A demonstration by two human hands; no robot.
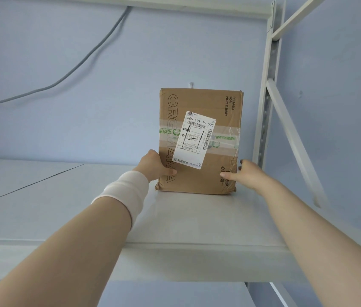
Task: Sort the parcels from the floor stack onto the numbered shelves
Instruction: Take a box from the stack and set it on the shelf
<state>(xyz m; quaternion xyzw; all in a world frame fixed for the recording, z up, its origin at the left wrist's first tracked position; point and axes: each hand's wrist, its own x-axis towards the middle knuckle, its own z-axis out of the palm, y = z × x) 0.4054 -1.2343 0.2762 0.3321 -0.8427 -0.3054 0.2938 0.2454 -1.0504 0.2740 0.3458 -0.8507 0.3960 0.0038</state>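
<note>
A brown cardboard parcel (217,107) stands upright on the white metal shelf (175,218), near its back right corner against the blue wall. A white shipping label reading 505 101-19 525 is stuck on its front, over a band of clear tape. My left hand (155,166) grips the parcel's lower left edge, thumb on the front face; a white band wraps that wrist. My right hand (245,173) holds the lower right edge, thumb on the front and fingers around the side.
A white slotted upright (268,89) with a diagonal brace (294,140) rises just right of the parcel. Another shelf board (175,5) runs overhead. A grey cable (82,63) hangs along the blue wall at left. The shelf surface extends leftward with a seam.
</note>
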